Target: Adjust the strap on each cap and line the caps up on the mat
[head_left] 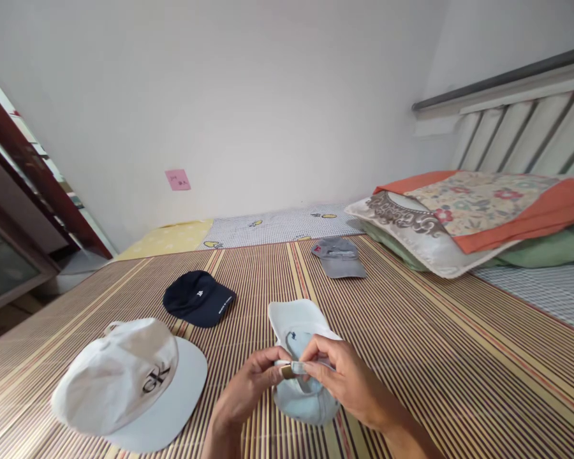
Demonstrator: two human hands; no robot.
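A pale blue-white baseball cap (302, 408) lies upside down on the striped mat, its brim pointing away from me. Its back strap (297, 367) with a brass-coloured buckle (287, 371) is between my two hands. My left hand (256, 379) pinches the buckle side between thumb and fingers. With thumb and forefinger, my right hand (339, 373) grips the strap's other side, close to the buckle. Part of the cap's inside is hidden behind my fingers. Left of my hands sits a large white cap (124, 376) with black "CK" letters.
A navy cap (198, 298) and, farther back, a grey cap (339, 257) rest on the striped bamboo mat (435, 357). Pillows (488, 210) are stacked at the right under a radiator (530, 131). A pink note (177, 180) is on the white wall.
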